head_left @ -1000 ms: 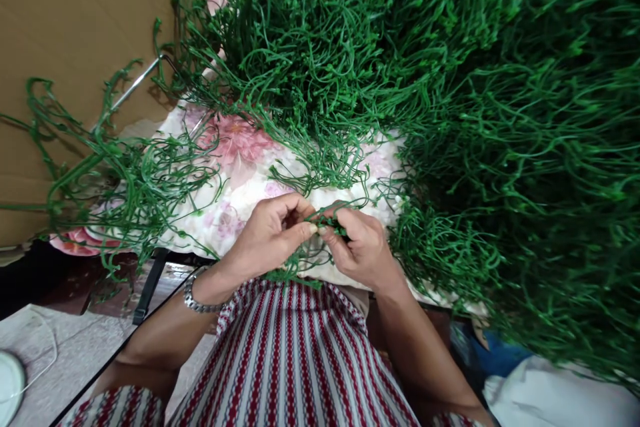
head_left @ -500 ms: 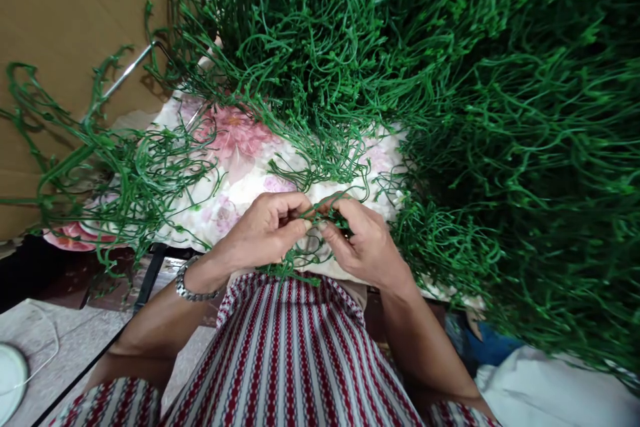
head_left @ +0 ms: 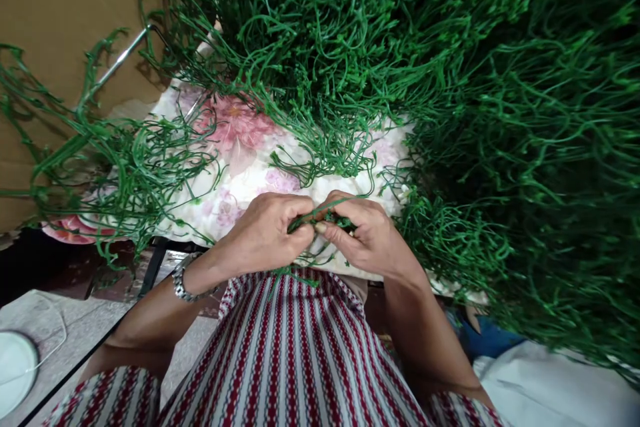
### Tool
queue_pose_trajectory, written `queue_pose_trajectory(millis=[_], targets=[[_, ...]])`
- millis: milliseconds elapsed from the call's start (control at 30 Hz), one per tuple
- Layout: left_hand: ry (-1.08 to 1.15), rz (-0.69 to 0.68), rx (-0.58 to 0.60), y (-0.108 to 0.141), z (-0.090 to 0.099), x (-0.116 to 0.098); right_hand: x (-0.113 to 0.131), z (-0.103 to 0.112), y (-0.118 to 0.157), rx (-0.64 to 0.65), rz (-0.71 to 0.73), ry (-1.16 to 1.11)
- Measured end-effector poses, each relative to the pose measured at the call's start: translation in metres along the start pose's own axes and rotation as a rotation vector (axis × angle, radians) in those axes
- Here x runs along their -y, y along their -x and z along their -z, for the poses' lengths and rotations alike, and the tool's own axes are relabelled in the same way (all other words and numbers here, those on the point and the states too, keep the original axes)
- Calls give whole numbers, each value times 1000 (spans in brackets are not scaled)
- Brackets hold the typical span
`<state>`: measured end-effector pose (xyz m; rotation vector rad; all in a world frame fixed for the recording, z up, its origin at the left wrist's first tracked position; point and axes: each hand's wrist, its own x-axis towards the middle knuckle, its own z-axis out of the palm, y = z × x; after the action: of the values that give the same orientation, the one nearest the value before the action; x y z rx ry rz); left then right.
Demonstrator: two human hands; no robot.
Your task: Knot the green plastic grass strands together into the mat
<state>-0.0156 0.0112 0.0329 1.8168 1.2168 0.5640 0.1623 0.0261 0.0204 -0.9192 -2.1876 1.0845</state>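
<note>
Both hands meet just above my lap, at the near edge of a flower-printed cloth (head_left: 245, 180). My left hand (head_left: 270, 230), with a metal watch on the wrist, pinches thin green plastic stems (head_left: 327, 208) between thumb and forefinger. On the same stems my right hand (head_left: 365, 233) is closed, its thumb tip close beside the left thumb. More green strands (head_left: 295, 277) hang below the fingers onto the striped garment. The exact joint between the fingertips is hidden.
A huge heap of green plastic stems (head_left: 350, 47) fills the back and right. A smaller tangle (head_left: 135, 173) lies on the left, near a thin metal rod (head_left: 120, 60) and cardboard (head_left: 75, 13). A round white object (head_left: 15, 373) sits lower left; white fabric (head_left: 555, 380) lies lower right.
My hands stay together on the stems; the right hand has shifted slightly right and the fingers have tightened closer. The view has moved a little.
</note>
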Motion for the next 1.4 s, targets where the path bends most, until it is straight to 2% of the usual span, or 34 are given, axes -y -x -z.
queue_pose_trajectory(millis=[67,200,367,433,567,633,733,900,967,1033,1133,1200,1300,1400], targets=[[-41,-38,-31,0,-2,-1,-1,-1,-1,-10,16,15],[-44,-73,-133,1,-7,3,-1,-5,0,-112,26,78],[21,-142,-117,4,-8,10,-1,-12,3,-173,57,17],[56,-177,-50,5,-4,11,0,-12,3,-136,77,-52],[186,-286,178,3,3,11,1,-6,3,111,65,-293],[296,-287,269,1,4,13,1,-3,1,199,38,-425],[428,-246,367,-2,1,18,-2,-2,-1,261,-18,-577],[588,-149,477,-3,-2,29,-7,-7,2,331,-76,-809],[719,-108,459,-2,-1,31,-7,-7,5,320,-49,-925],[789,-49,399,-1,2,30,-7,-6,6,253,-47,-961],[641,39,264,-3,3,25,-5,-4,3,-10,-167,-748],[492,40,111,-7,1,21,-4,-5,0,-151,-233,-528],[387,61,-64,-12,-5,20,-4,-10,-4,-188,-237,-210],[440,126,-42,-14,-11,23,-3,-12,-3,-158,-154,64]])
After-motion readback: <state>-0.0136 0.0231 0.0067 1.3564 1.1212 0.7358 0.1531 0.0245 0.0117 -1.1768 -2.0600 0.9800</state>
